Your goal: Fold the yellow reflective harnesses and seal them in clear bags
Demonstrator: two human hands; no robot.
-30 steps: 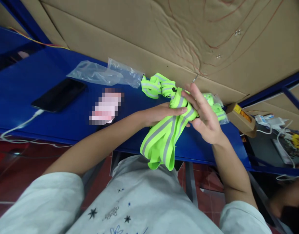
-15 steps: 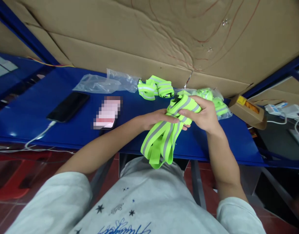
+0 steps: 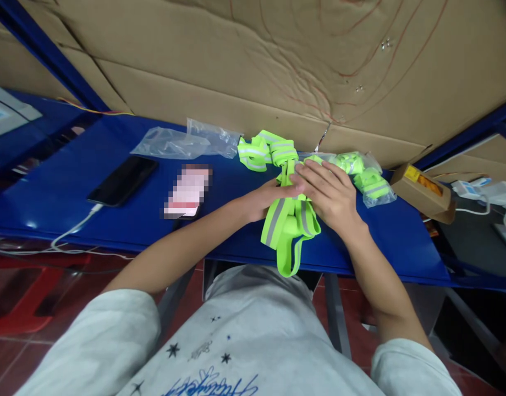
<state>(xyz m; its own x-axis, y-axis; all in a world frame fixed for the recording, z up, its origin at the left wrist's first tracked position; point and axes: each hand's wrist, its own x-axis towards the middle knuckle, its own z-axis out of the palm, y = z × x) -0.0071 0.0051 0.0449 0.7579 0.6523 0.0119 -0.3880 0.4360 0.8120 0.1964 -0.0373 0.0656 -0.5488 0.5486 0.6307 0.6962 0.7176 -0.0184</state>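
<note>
A bundle of neon yellow-green reflective straps (image 3: 292, 225) with grey stripes is held above the table's front half, its loops hanging down. My left hand (image 3: 269, 195) grips it from the left, thumb laid across the front. From the right, my right hand (image 3: 329, 192) wraps over the upper part, fingers bent and covering much of it. Just behind the hands, more folded reflective straps (image 3: 267, 149) lie on the table. To the right of them, clear bags of reflective straps (image 3: 370, 181) rest near the cardboard wall.
On the blue table (image 3: 228, 231) lie a black phone (image 3: 123, 180) with a white cable, a second phone (image 3: 187, 190) with a blurred screen, and clear plastic bags (image 3: 187, 140). An open cardboard box (image 3: 422, 192) stands at the right. Cardboard (image 3: 220, 66) lines the back.
My right hand has turned and now covers the top of the bundle with its fingers. The hanging loops have swung right and shifted shape. The view has moved slightly.
</note>
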